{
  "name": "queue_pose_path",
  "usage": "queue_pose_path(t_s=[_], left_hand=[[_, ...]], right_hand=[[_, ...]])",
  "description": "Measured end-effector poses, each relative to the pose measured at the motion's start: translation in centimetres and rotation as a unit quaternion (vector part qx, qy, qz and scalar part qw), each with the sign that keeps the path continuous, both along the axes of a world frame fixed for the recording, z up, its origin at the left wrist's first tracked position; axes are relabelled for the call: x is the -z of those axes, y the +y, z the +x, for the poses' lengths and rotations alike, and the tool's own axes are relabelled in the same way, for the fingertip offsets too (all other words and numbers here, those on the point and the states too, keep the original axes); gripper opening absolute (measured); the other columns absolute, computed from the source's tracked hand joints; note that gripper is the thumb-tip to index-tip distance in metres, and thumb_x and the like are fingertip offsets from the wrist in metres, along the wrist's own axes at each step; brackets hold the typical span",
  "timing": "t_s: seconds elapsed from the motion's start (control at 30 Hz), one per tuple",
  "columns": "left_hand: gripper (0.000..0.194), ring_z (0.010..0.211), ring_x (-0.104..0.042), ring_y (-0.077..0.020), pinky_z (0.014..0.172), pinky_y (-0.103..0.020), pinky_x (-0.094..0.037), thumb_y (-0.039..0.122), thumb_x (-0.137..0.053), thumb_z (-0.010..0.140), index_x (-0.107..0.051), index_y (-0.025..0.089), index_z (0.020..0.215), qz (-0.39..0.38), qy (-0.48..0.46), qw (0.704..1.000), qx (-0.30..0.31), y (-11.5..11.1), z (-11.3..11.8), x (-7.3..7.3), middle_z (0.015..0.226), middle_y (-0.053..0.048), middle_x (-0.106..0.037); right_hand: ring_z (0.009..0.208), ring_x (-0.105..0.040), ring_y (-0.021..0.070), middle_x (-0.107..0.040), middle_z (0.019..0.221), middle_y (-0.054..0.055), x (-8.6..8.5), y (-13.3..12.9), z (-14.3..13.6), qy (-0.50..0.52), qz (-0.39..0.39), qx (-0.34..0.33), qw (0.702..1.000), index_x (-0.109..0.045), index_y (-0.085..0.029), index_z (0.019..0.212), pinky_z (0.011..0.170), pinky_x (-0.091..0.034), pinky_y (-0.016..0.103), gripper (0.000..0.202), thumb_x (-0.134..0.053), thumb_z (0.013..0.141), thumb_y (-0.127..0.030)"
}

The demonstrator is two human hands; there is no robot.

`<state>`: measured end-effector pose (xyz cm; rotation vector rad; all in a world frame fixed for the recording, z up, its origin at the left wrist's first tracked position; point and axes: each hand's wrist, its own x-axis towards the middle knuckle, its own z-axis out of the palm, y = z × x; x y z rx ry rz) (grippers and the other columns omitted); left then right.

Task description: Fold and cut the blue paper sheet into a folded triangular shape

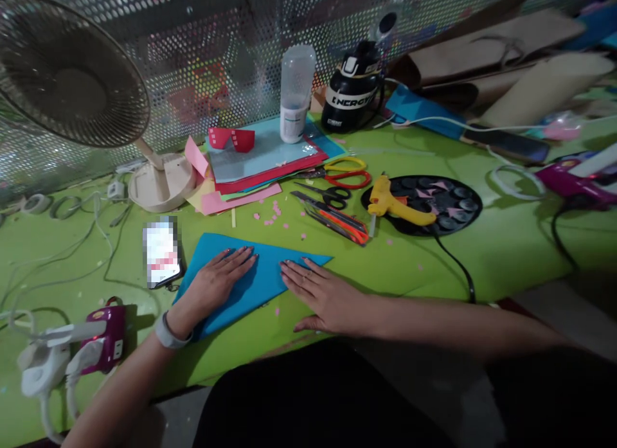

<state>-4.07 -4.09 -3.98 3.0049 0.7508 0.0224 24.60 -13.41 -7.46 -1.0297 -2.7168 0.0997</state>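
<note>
A blue sheet of paper, folded into a rough triangle, lies on the green table. My left hand rests flat on its left part, fingers stretched toward the middle. Over the narrower right part lies my right hand, its fingers extended and pressing on the paper, the thumb out on the table. Neither hand grasps anything. Left of the paper is a phone with a lit screen. Beyond it lie black scissors and orange cutters, with small pink paper scraps strewn nearby.
A yellow glue gun rests on a black round tray. Behind are stacked coloured papers, a clear bottle and a black jug. A fan and a purple power strip with cables stand left.
</note>
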Motion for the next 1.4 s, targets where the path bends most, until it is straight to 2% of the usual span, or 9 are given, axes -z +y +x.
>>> queue_pose_path(t_s=[0.17, 0.33, 0.43, 0.53, 0.83, 1.03, 1.2, 1.33, 1.4], left_hand=[[0.055, 0.143, -0.036, -0.0186, 0.121, -0.045, -0.023, 0.009, -0.035, 0.096, -0.037, 0.022, 0.149, -0.012, -0.011, 1.0, -0.004, 0.1, 0.1, -0.1, 0.153, -0.007, -0.042], [0.05, 0.144, -0.035, -0.0205, 0.121, -0.048, -0.019, 0.012, -0.032, 0.097, -0.042, 0.018, 0.146, -0.036, 0.026, 0.999, 0.002, 0.3, 0.5, -1.3, 0.154, -0.009, -0.04], [0.046, 0.143, -0.036, -0.0212, 0.122, -0.047, -0.016, 0.028, -0.033, 0.102, -0.044, 0.017, 0.145, -0.041, 0.029, 0.999, -0.01, 0.0, 1.1, -1.8, 0.153, -0.01, -0.042], [0.057, 0.143, -0.036, -0.0251, 0.122, -0.049, -0.014, 0.048, -0.031, 0.102, -0.043, 0.014, 0.146, -0.03, 0.048, 0.998, -0.038, -0.7, 1.9, -1.9, 0.154, -0.013, -0.04], [0.084, 0.149, -0.022, -0.0275, 0.122, -0.05, -0.003, 0.072, -0.026, 0.093, -0.028, 0.013, 0.153, -0.032, 0.063, 0.996, -0.059, -2.4, 2.1, -1.8, 0.16, -0.016, -0.024], [0.104, 0.15, -0.02, -0.0287, 0.121, -0.051, 0.005, 0.085, -0.029, 0.08, -0.021, 0.013, 0.155, -0.038, 0.042, 0.998, -0.039, -2.3, 1.4, -1.4, 0.16, -0.017, -0.023], [0.113, 0.149, -0.02, -0.0301, 0.12, -0.053, 0.005, 0.09, -0.032, 0.074, -0.014, 0.015, 0.157, -0.025, 0.006, 0.999, -0.03, -2.3, 1.1, -0.4, 0.161, -0.017, -0.022], [0.114, 0.149, -0.022, -0.0309, 0.12, -0.053, 0.006, 0.09, -0.034, 0.073, -0.011, 0.016, 0.157, -0.02, -0.009, 1.0, -0.018, -2.2, 0.9, 0.0, 0.161, -0.017, -0.022], [0.115, 0.149, -0.022, -0.0301, 0.119, -0.053, 0.008, 0.09, -0.033, 0.073, -0.012, 0.016, 0.157, -0.02, -0.007, 1.0, -0.018, -2.2, 0.8, 0.0, 0.161, -0.017, -0.022]], right_hand=[[0.146, -0.026, 0.0349, -0.031, 0.155, 0.025, 0.2, 0.1, 1.1, -0.02, -0.022, 0.012, 0.999, -0.034, 0.003, 0.148, 0.119, -0.025, 0.052, 0.094, -0.028, 0.092, -0.073], [0.149, -0.018, 0.0343, -0.017, 0.159, 0.025, 0.8, -0.5, 3.7, -0.014, -0.017, 0.067, 0.997, -0.004, -0.001, 0.156, 0.118, -0.026, 0.051, 0.103, -0.034, 0.09, -0.074], [0.149, -0.017, 0.0346, -0.014, 0.16, 0.024, 0.9, -0.8, 4.7, -0.021, -0.006, 0.094, 0.995, 0.008, -0.004, 0.155, 0.118, -0.026, 0.052, 0.104, -0.034, 0.09, -0.073], [0.149, -0.016, 0.0348, -0.015, 0.16, 0.024, 0.7, -1.0, 4.9, -0.043, -0.015, 0.107, 0.993, 0.008, -0.003, 0.155, 0.119, -0.024, 0.053, 0.104, -0.032, 0.09, -0.074], [0.149, -0.015, 0.034, -0.015, 0.16, 0.022, 0.0, -1.1, 4.8, -0.08, -0.027, 0.11, 0.99, 0.014, -0.007, 0.154, 0.119, -0.018, 0.057, 0.099, -0.027, 0.092, -0.073], [0.149, -0.018, 0.033, -0.02, 0.16, 0.022, 0.0, -1.3, 5.5, -0.089, -0.02, 0.131, 0.987, 0.008, -0.007, 0.155, 0.119, -0.018, 0.058, 0.098, -0.025, 0.091, -0.074], [0.147, -0.025, 0.0359, -0.03, 0.155, 0.026, -0.5, -1.6, 6.1, -0.097, -0.02, 0.182, 0.978, -0.015, 0.001, 0.154, 0.119, -0.021, 0.058, 0.099, -0.021, 0.091, -0.074], [0.147, -0.022, 0.0375, -0.027, 0.155, 0.028, -1.9, -1.6, 2.9, -0.058, 0.036, 0.214, 0.975, -0.021, 0.005, 0.152, 0.119, -0.02, 0.058, 0.098, -0.023, 0.092, -0.073], [0.148, -0.022, 0.0339, -0.027, 0.157, 0.023, -2.1, -1.6, 0.1, -0.043, 0.04, 0.119, 0.991, -0.023, 0.0, 0.153, 0.119, -0.021, 0.056, 0.093, -0.024, 0.093, -0.072]])
